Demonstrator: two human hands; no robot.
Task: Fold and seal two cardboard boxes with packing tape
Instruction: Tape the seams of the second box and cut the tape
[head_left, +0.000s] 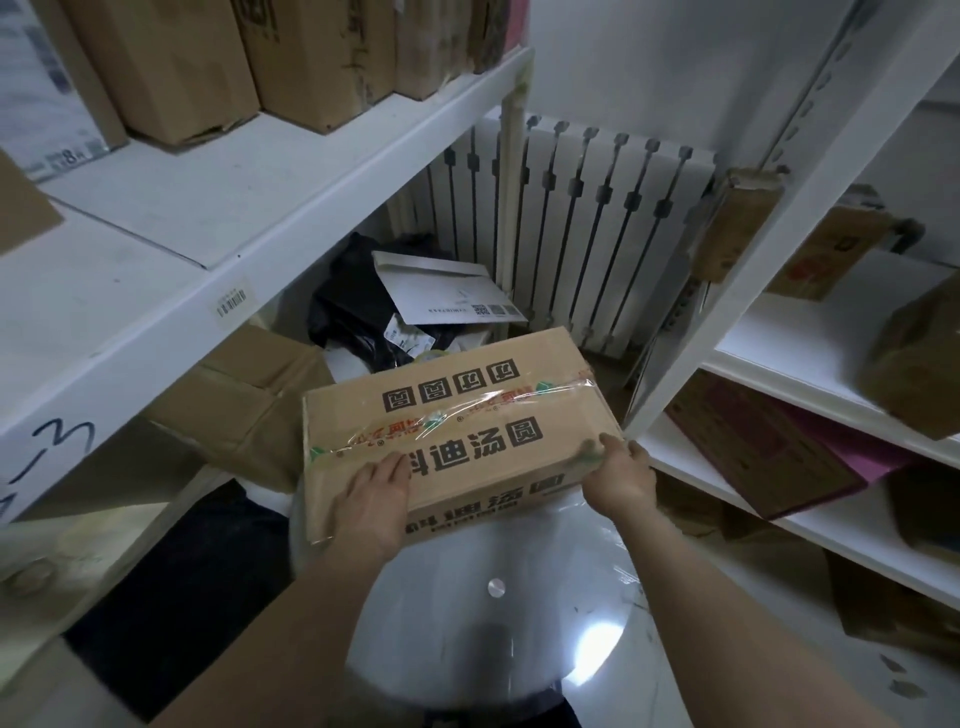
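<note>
The cardboard box (457, 431) is closed, and a strip of clear glossy packing tape (470, 410) runs along its top seam and down over both ends. It sits at the far edge of the round glass desk (493, 639); I cannot tell if its bottom rests on the glass or is held just above it. The left hand (371, 499) lies on the near left part, its fingers (389, 465) flat and close together, pressing over the upper edge. The right hand (618, 473) takes the near right corner, its fingers (605, 444) curled onto the top. The board looks stiff and keeps its shape, so it should carry well from two opposite corners or from below. I judge it rather light, though what is inside is not visible. The tape is smooth and probably slippery, so bare cardboard gives a better hold, and the middle of the top may give under hard pressure. Behind the box are black bags (353, 306), a white envelope (447, 291) and a radiator (597, 218), with white shelves (218, 208) of more boxes on both sides.
</note>
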